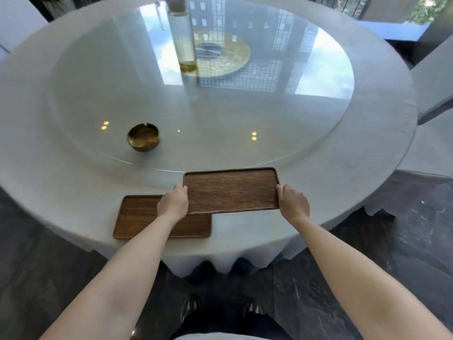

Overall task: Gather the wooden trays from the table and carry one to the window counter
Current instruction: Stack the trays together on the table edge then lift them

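Upper tray (231, 191) was held at its short ends: left hand (172, 203) and right hand (293, 203) each closed on an edge, apparently to keep it level. Its near-left corner overlapped the lower tray (139, 217), likely for stacking. Both lay at the near rim of the clothed table (367, 148). Farther: glass turntable (98, 94), brass bowl (143, 137), bottle (182, 35). Dark marble floor (367, 253).

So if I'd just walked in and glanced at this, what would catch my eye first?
Probably the wooden tray gripped at its short ends by the left hand and right hand, near the table's front edge. It overlaps a second tray lying on the white tablecloth. Beyond them, a brass bowl sits on the big round glass turntable, which mirrors buildings and sky.
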The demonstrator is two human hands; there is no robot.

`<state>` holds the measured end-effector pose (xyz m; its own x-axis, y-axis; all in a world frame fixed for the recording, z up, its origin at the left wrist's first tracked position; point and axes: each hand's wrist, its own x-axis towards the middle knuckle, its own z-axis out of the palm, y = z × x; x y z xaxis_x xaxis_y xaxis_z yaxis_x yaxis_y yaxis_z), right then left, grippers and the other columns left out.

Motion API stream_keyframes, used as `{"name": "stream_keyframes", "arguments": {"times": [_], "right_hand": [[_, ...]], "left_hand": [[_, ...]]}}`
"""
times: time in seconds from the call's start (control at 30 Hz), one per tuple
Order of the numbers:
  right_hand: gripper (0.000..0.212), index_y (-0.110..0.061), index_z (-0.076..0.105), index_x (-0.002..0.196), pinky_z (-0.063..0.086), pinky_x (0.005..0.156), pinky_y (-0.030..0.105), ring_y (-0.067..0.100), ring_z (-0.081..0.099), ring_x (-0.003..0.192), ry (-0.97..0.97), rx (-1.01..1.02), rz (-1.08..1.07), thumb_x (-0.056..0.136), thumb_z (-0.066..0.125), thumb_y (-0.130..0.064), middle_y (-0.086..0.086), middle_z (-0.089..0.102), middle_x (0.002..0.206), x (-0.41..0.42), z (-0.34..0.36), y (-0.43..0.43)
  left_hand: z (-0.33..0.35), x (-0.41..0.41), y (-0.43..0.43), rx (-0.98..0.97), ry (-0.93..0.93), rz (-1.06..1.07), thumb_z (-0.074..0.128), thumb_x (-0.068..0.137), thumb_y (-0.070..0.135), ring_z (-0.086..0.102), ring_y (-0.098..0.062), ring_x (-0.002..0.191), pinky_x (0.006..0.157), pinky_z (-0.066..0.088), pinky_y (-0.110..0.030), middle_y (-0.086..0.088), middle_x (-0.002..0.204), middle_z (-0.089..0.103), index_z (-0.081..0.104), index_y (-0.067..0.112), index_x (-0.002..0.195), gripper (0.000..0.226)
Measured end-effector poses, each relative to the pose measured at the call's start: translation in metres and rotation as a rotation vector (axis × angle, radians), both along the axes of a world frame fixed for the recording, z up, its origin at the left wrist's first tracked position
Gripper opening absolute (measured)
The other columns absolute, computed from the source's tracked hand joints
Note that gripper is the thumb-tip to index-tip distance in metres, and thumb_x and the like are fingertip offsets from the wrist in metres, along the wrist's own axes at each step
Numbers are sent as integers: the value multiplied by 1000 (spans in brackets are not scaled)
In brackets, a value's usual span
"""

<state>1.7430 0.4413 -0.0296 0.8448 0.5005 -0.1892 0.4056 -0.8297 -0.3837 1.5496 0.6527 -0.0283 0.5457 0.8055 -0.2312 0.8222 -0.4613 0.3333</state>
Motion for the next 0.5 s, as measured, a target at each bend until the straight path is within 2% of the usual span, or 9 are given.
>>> {"name": "stream_keyframes", "arguments": {"times": [0.07,0.17,0.23,0.33,0.5], "right_hand": [[40,-9,47,77,34,60,33,36,59,80,-5,-10,41,98,24,-34,22,65,91,-23,1,25],[41,-7,53,84,34,60,33,37,60,83,-11,-48,98,98,23,-31,22,66,94,-60,-3,57],[37,-8,51,82,34,59,33,36,59,78,-12,-77,152,98,23,-27,20,66,93,-84,-9,74],[34,-13,41,76,32,56,33,28,47,64,12,-101,166,98,20,-29,16,66,89,-112,-16,91],[37,-14,44,78,33,58,32,26,46,64,28,-135,158,99,20,-32,13,65,88,-137,-24,102]], "left_hand": [[4,-28,22,14,11,34,20,99,31,58,-43,100,77,43,-41,-30,108,62,49,0,103,43],[5,-66,52,27,25,75,22,99,29,57,-46,102,82,44,-43,-33,110,61,48,-1,104,40],[3,-88,70,23,47,93,20,99,29,57,-44,101,81,43,-42,-30,111,61,48,0,108,41],[-6,-113,89,7,80,88,17,99,28,57,-40,96,75,40,-39,-25,108,62,47,2,110,41],[-22,-137,105,-31,125,47,15,99,27,56,-36,90,70,38,-36,-22,105,62,46,3,108,40]]}}
